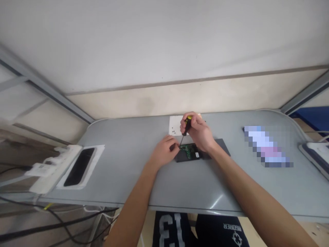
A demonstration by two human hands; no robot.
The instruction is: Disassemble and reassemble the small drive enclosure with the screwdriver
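Far out at nine o'clock from an exposed green circuit board point(188, 151), a white power strip point(55, 168) loaded with plugs is seen along the edge of a gray tabletop point(123, 168). Nearer on that line, a black phone point(79, 167) is laid on a white sheet point(99, 156). Just beside the board, also at nine, the left hand point(166, 151) is set with fingers bent; whether anything is pinched by it cannot be told. At eleven, a white card point(176, 123) is dotted with small dark pieces point(173, 130). The board is framed in a flat black device point(182, 159) on the tabletop, and its ten o'clock corner is pointed at by the tip of a black-and-yellow screwdriver point(187, 128). The handle is clenched by the right hand point(199, 132) at one o'clock. At three, a dark panel point(223, 146) is partly covered by the right wrist. Farther out at three, a pixelated slab point(266, 147) is shown, then a dark-edged white object point(317, 154), cut off.
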